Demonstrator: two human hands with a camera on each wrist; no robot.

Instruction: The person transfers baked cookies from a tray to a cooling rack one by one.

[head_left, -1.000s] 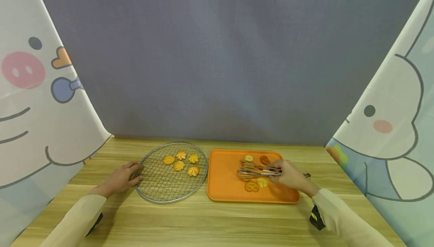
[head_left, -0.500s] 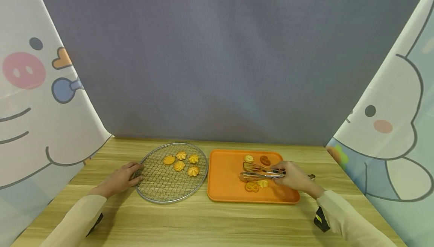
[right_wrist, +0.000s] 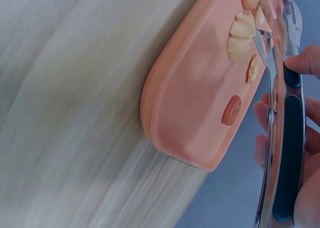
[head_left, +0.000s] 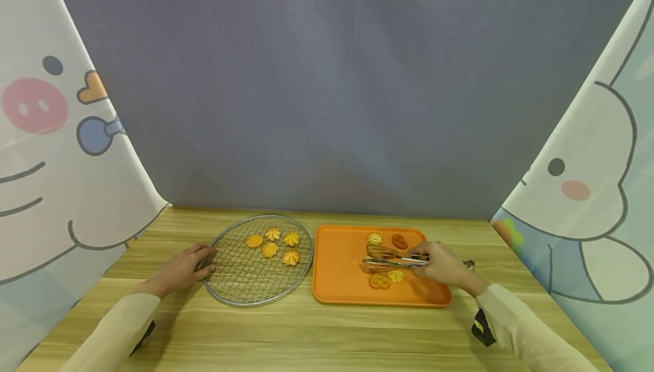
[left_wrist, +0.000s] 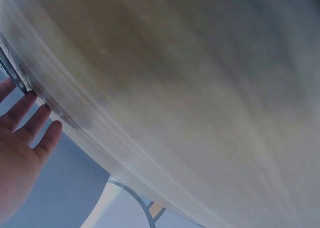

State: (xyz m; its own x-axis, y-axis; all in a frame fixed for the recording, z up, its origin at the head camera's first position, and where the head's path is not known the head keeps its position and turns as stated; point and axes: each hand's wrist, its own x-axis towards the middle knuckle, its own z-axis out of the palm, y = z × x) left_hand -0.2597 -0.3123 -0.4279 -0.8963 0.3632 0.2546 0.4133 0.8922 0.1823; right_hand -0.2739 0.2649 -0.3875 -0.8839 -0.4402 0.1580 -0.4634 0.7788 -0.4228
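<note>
My right hand (head_left: 440, 267) grips a pair of metal tongs (right_wrist: 287, 118) with dark handle grips. In the head view the tongs reach leftward low over an orange tray (head_left: 337, 281), their arms spread apart. Around their tips on the tray lie a pale ring cookie (head_left: 374, 239), a brown cookie (head_left: 399, 241), a pretzel-shaped cookie (head_left: 380, 281) and a yellow fluted cookie (head_left: 395, 276). At the left rim of a round wire rack (head_left: 245, 281) my left hand (head_left: 184, 270) rests with fingers extended, fingertips right at the rim. Golden cookies (head_left: 269, 249) sit on the rack's upper right.
A wooden table (head_left: 286, 332) carries rack and tray side by side, with a narrow gap between them. Behind stands a grey curtain (head_left: 327, 99). Cartoon-printed panels (head_left: 587, 201) flank both sides.
Since a second ago my right hand has shifted slightly right with the tongs, whose arms now stand wider apart. My left hand, the rack and its cookies have stayed put.
</note>
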